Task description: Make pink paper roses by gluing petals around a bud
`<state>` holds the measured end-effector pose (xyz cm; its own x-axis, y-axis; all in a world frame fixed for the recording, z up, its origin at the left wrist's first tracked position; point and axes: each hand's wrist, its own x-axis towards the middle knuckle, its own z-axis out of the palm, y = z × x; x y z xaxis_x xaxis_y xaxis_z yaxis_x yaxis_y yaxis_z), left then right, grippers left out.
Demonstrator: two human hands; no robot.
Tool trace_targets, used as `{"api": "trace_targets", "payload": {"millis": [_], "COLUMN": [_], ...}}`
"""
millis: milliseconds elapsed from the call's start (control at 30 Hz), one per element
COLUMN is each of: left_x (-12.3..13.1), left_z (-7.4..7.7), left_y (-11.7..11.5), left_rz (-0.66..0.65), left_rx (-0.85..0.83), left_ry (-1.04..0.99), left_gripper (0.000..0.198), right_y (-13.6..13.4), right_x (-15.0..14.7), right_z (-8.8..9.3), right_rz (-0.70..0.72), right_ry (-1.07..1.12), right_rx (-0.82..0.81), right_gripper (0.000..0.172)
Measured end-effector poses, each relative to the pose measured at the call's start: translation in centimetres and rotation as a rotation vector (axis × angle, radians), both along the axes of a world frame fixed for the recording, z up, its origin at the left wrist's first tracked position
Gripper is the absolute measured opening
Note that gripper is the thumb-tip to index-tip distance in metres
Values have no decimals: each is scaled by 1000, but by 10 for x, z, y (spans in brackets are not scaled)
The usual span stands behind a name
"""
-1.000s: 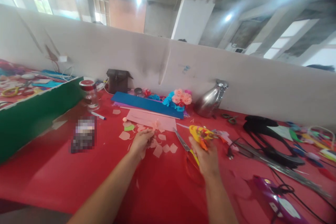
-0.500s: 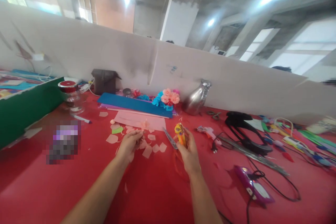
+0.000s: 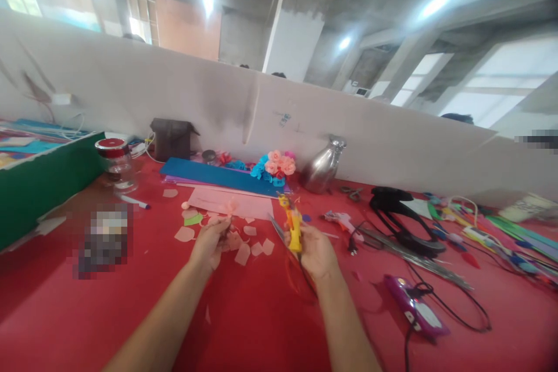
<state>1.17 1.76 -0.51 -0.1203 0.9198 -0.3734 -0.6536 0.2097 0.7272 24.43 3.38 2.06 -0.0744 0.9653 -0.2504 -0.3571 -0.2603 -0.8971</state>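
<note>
In my right hand (image 3: 320, 250) is a yellow glue gun (image 3: 294, 232), held upright with its nozzle pointing up and away and a dark cord trailing below. The fingers of my left hand (image 3: 213, 239) are pinched on a small pale pink paper flower (image 3: 231, 207), whose stem is mostly hidden by the fingertips. Beside the glue gun, the scissors (image 3: 279, 228) show their pointed blades. Several cut pink paper petals (image 3: 243, 254) lie around my left hand, with a green paper piece (image 3: 193, 220) among them. A pink paper sheet (image 3: 213, 200) lies just beyond.
Blue sheets (image 3: 209, 173) and a bunch of paper flowers (image 3: 279, 164) sit at the back. A metal jug (image 3: 323, 165) stands by the partition, a jar (image 3: 117, 163) at left. On the right are a black stand (image 3: 401, 221), wires (image 3: 418, 260) and a purple device (image 3: 414, 307) with cords.
My right hand has turned the glue gun so that its yellow body and nozzle stand upright. The left hand keeps its pinch with little movement. The view has shifted slightly.
</note>
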Motion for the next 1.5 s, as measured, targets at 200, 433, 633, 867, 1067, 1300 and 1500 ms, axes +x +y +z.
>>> {"api": "trace_targets", "payload": {"millis": [200, 433, 633, 867, 1067, 1300, 1500], "left_x": [1, 3, 5, 7, 7, 6, 7], "left_z": [-3, -4, -5, -1, 1, 0, -2], "left_y": [3, 3, 3, 2, 2, 2, 3], "left_rz": [-37, -29, -35, -6, -11, -12, -5], "left_rx": [-1, -12, -6, -6, -9, -4, -6], "left_ry": [-58, 26, 85, 121, 134, 133, 138], "left_gripper": [17, 24, 25, 23, 23, 23, 23], "right_y": [1, -18, -30, -30, -27, -29, -29], "right_x": [-17, -42, -54, -55, -57, -57, -55], "right_z": [4, -7, -9, -16, -19, -18, -18], "right_rz": [-81, -52, -31, 44, 33, 28, 33], "right_ry": [16, -518, -819, -920, -958, -1032, -1083], "right_rx": [135, 447, 585, 636, 702, 733, 720], "right_gripper": [23, 29, 33, 34, 36, 34, 33]}}
